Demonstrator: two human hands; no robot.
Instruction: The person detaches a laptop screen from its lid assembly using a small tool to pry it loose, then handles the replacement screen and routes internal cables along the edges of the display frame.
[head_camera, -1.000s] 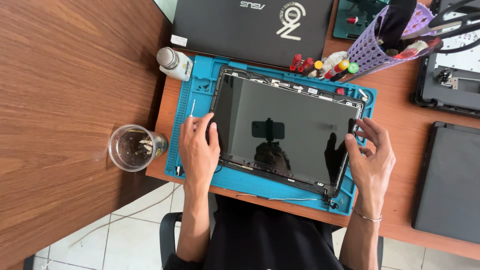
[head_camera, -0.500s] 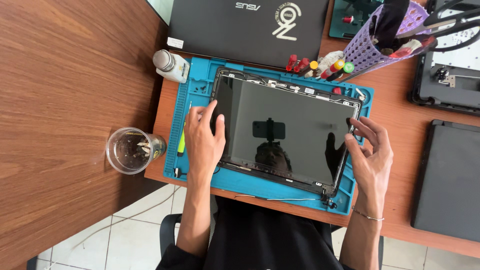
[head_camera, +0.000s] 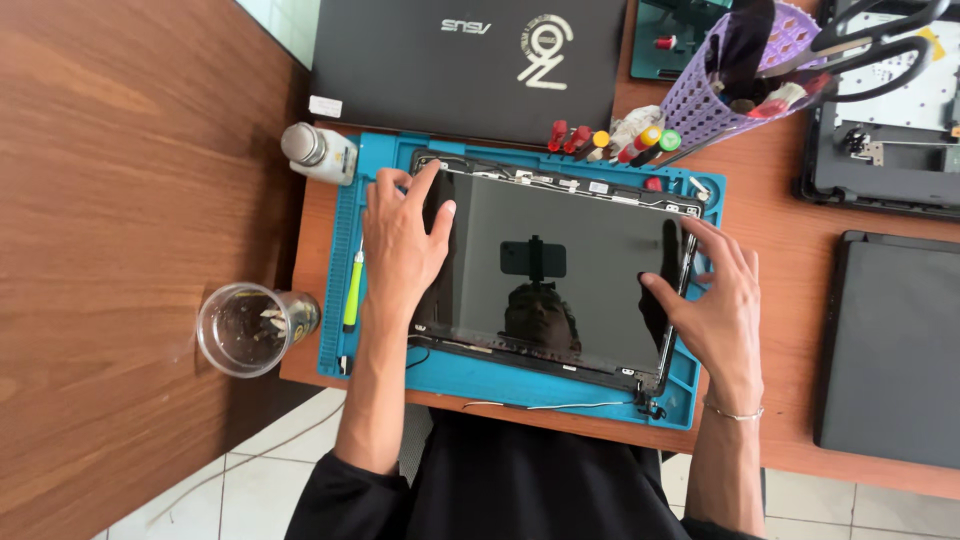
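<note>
A dark laptop screen panel lies flat in its frame on a blue work mat. My left hand rests on the panel's left edge, fingers spread, fingertips near the top left corner. On the panel's right edge sits my right hand, thumb on the glass and fingers over the frame's side. Neither hand grips anything. Thin cables trail from the frame's lower edge.
A green-handled tool lies on the mat's left strip. A glass cup and a small bottle stand to the left. Behind are a closed black laptop, several screwdrivers and a purple basket. Other laptop parts lie right.
My left hand has slid up along the panel's left edge toward the top left corner. My right hand has stayed on the right edge. The view has shifted slightly.
</note>
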